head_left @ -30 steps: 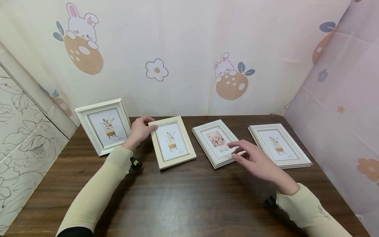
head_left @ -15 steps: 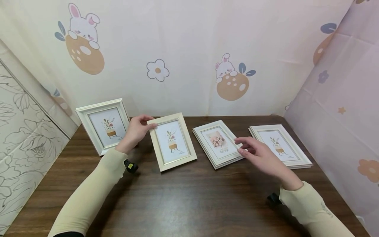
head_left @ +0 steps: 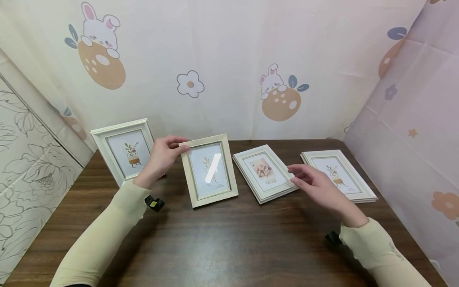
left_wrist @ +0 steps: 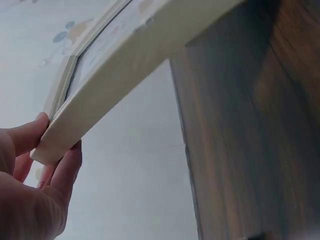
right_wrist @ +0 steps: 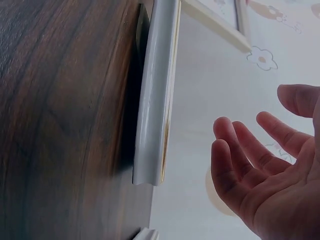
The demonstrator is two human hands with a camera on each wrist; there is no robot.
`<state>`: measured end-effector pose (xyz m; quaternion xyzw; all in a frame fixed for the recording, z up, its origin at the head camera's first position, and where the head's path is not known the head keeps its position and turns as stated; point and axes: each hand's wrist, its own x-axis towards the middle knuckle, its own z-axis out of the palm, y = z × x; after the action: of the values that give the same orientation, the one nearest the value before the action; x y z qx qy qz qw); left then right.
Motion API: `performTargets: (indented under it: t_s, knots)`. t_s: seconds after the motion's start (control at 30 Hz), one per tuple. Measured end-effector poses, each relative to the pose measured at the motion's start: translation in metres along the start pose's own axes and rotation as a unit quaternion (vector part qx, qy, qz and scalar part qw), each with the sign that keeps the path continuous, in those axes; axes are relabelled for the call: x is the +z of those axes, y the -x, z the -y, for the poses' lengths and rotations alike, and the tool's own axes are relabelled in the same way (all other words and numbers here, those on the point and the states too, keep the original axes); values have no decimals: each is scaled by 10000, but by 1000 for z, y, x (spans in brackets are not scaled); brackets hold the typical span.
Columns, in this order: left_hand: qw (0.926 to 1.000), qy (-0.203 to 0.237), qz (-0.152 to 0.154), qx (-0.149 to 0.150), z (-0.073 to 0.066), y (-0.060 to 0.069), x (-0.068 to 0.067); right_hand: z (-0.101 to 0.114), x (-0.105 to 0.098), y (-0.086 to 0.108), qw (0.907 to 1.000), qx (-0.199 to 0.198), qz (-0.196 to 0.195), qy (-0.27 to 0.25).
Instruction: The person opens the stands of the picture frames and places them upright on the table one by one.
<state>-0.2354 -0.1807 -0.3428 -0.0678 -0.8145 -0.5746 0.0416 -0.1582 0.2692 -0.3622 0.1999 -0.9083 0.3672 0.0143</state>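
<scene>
My left hand (head_left: pixel 163 158) pinches the upper left corner of a cream picture frame (head_left: pixel 231 175), which leans back with its top raised and glare across its glass. In the left wrist view, thumb and fingers hold the corner of the same cream frame (left_wrist: pixel 100 95) from both sides. My right hand (head_left: pixel 322 191) hovers at the right edge of a white frame with a flower picture (head_left: pixel 263 171), fingers loosely bent around nothing. The right wrist view shows the right hand (right_wrist: pixel 270 175) apart from a white frame's edge (right_wrist: pixel 156 100).
At the left stands a white frame with a plant picture (head_left: pixel 134 153), partly behind my left hand. Another white frame (head_left: pixel 338 171) lies at the right, seemingly stacked. The brown wooden table (head_left: pixel 222 243) meets a patterned cloth backdrop (head_left: pixel 222 48).
The left hand has moved slightly left and raised the top of the cream frame, tilting it more upright. My right hand has shifted a little to the right, off the flower-picture frame's face.
</scene>
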Motion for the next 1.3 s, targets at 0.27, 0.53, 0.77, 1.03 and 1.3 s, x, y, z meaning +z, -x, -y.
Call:
performTargets:
  t_s: [0.27, 0.53, 0.77, 1.03, 1.3]
  knots:
    - [9997, 205, 81, 54, -7, 5, 3, 2, -2, 1, 10000, -58, -41, -7]
    - [9987, 300, 195, 369, -17, 10, 7, 8, 4, 0, 9998, -106, 146, -1]
    - [9977, 434, 210, 477, -22, 16, 9, 14, 14, 6, 9984, -470, 327, -9]
    - [9938, 745, 224, 797, -25, 20, 9, 22, 25, 10, 9967, -724, 373, 69]
    - [9904, 1073, 199, 853, -27, 23, 5, 29, 35, 14, 9943, -880, 600, -44]
